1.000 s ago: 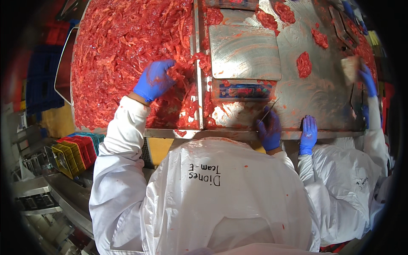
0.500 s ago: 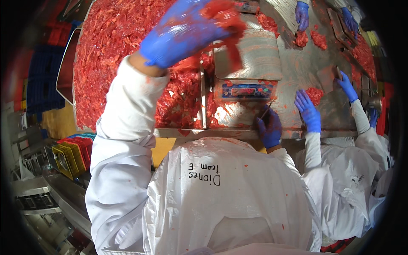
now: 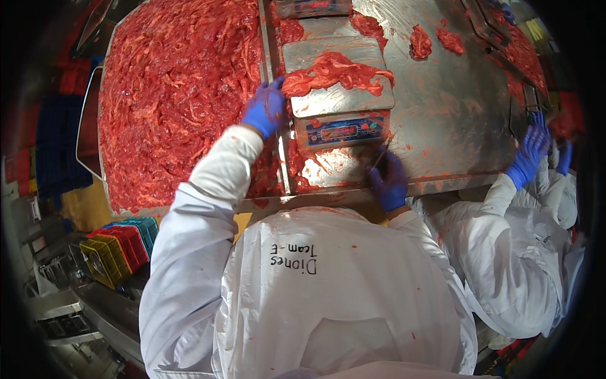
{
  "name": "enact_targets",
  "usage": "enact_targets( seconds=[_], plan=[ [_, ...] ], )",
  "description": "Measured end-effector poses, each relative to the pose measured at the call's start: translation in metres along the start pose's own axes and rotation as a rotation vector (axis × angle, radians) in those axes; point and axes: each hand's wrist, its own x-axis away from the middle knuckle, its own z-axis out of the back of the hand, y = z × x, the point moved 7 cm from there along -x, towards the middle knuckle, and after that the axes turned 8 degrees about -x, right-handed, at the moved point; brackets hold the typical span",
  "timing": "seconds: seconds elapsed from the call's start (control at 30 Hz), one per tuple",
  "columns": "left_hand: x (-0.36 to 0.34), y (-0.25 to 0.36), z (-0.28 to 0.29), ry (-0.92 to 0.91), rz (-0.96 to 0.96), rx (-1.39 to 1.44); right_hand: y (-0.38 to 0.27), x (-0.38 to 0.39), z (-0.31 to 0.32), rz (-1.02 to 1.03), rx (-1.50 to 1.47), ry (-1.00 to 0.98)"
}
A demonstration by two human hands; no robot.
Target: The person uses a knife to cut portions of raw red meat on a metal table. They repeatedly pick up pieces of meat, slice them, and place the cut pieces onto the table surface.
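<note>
My left hand (image 3: 265,107), in a blue glove, is at the metal divider (image 3: 273,50) just left of the scale, fingers apart and curved, empty. Beside it, a long mound of red meat strips (image 3: 334,72) lies on the scale's steel plate (image 3: 334,104). The scale's display panel (image 3: 344,126) faces me. My right hand (image 3: 388,180), also gloved, is at the table's front edge below the scale, closed on a thin dark knife (image 3: 383,153). The big tray of raw meat strips (image 3: 170,95) fills the left side.
A co-worker's gloved hands (image 3: 527,155) are at the right end of the steel table (image 3: 448,126). Small meat portions (image 3: 421,43) lie at the back, near a second scale (image 3: 314,7). Stacked coloured crates (image 3: 120,246) stand at lower left, beside metal rails.
My left hand rose over the scale with meat, and has come back down empty; the meat now lies on the plate. The co-worker's hands moved right, and a portion near them is gone.
</note>
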Motion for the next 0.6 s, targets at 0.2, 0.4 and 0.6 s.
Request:
enact_targets(
  seconds=[0.2, 0.4, 0.6],
  plan=[
    [0.049, 0.000, 0.014, -0.238, 0.131, 0.455, -0.022, -0.124, 0.038, -0.030, -0.525, 0.175],
    [0.024, 0.060, 0.077, 0.185, -0.038, -0.182, -0.022, -0.220, 0.009, -0.113, -0.442, -0.124],
    [0.028, 0.027, 0.049, -0.084, 0.183, 0.362, -0.041, -0.172, 0.036, -0.196, -0.229, -0.009]
  ],
)
